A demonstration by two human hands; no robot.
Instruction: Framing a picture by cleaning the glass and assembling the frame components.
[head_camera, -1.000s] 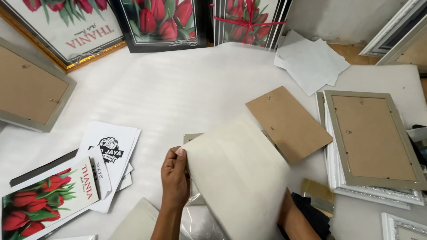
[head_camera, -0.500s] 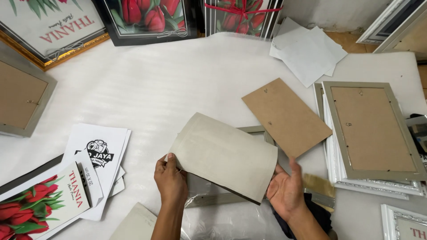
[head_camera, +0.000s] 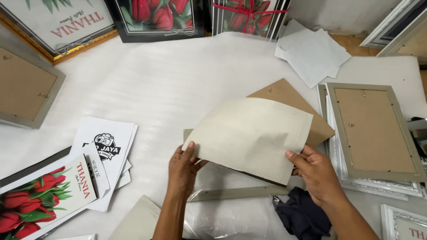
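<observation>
So compared with a second ago, the cream-coloured rectangular card sheet (head_camera: 251,135) has swung from standing nearly upright to lying flat and landscape, hovering just over the silver-grey picture frame (head_camera: 235,192) on the white foam-covered counter (head_camera: 178,84). Back then only the left hand (head_camera: 183,166) was really on it; now the right hand (head_camera: 313,171) has come up too. Both hands are pinched on the sheet, left at the lower left corner, right at the lower right edge, held well apart. The sheet's far corner overlaps the loose brown fibreboard backing panel (head_camera: 289,95). Looks to me like it's being lined up over the frame. A dark cloth (head_camera: 302,215) sits just under the right wrist, and the red-tulip prints (head_camera: 42,200) are off to the left.
</observation>
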